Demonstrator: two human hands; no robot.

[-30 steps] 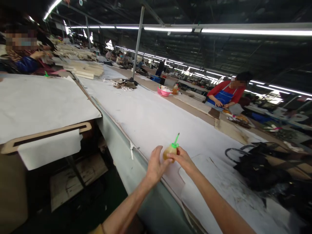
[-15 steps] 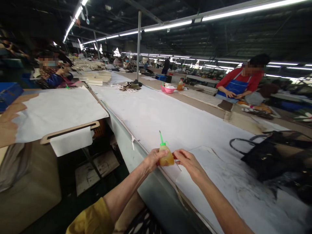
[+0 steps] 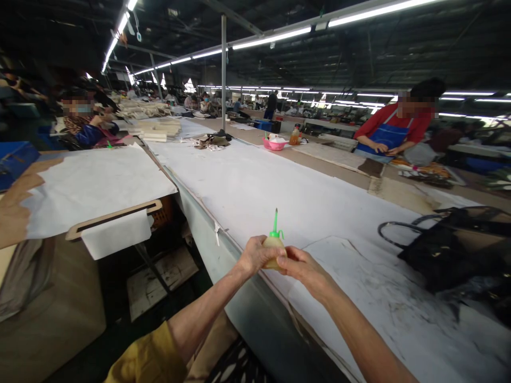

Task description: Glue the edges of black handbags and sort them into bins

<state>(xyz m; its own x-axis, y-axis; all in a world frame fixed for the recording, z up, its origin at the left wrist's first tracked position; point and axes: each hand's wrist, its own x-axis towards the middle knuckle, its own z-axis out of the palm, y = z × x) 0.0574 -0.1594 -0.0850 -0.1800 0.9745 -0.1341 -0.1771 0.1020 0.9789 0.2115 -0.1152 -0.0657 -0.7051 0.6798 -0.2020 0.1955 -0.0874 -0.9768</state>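
A squeeze bottle [image 3: 273, 245] with a bright green cap and thin green nozzle stands nearly upright between my hands. The bottle body is translucent and yellowish. My left hand [image 3: 257, 254] grips it from the left, thumb across its front. From the right, my right hand [image 3: 297, 266] holds its lower side with thumb and fingers. Both hands are above the near edge of the long white-covered table [image 3: 255, 181]. My fingers hide much of the lower bottle.
A black handbag [image 3: 451, 250] lies at right. Across the table are a pink basket [image 3: 274, 143], an amber bottle [image 3: 294, 136] and a person in a blue apron [image 3: 389, 135]. Left, past a gap, is another white-covered table [image 3: 104, 170]. A metal post [image 3: 223, 74] rises behind.
The bottle has turned more upright and shifted slightly right. My right hand, at its side before, now closes on its lower part.
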